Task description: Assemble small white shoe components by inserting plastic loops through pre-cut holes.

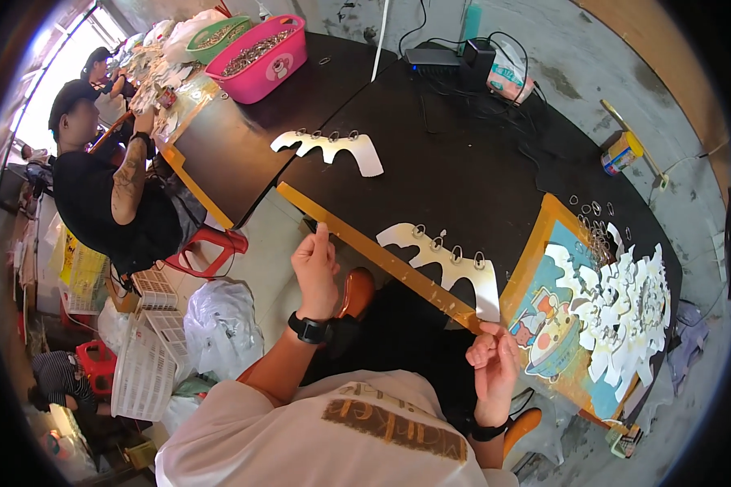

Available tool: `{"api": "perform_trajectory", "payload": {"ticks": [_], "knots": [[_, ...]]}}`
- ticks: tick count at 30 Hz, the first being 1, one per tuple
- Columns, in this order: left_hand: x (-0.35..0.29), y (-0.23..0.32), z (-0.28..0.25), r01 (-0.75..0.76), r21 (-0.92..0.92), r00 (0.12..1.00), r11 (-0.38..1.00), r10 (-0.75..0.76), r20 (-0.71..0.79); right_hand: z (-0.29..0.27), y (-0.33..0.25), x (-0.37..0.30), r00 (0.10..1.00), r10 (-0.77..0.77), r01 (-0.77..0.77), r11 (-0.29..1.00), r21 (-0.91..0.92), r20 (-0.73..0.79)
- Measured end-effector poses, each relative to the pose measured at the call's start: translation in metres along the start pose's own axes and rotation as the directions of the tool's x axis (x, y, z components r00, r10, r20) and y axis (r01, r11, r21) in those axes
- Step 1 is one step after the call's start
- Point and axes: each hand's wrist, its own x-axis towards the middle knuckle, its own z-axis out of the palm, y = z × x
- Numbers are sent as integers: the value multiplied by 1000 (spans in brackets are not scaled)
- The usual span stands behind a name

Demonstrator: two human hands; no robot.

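My left hand, with a dark wristband, is raised at the table's near edge. Its fingers are closed in a pinch; anything between them is too small to make out. At the same edge, farther right, is my right hand with its fingers curled in; whether they hold something is hidden. Its fingertips are close to the lower end of a white scalloped strip, which lies on the table with several metal rings along its upper edge. A second white scalloped strip with rings lies farther back.
Tan tape runs along the edge of the dark table. At right, a pile of white cut pieces and loose rings lie on a printed mat. A pink basket stands far left; a seated person works nearby.
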Motion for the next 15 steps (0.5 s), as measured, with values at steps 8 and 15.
{"api": "perform_trajectory", "payload": {"ticks": [8, 15], "knots": [[5, -21, -15, -71, 74, 991, 995, 79, -105, -3, -10, 3, 996, -31, 26, 998, -62, -78], [-38, -22, 26, -207, 139, 933, 968, 153, 326, 20, -16, 43, 863, -497, 182, 142, -973, 88]]}}
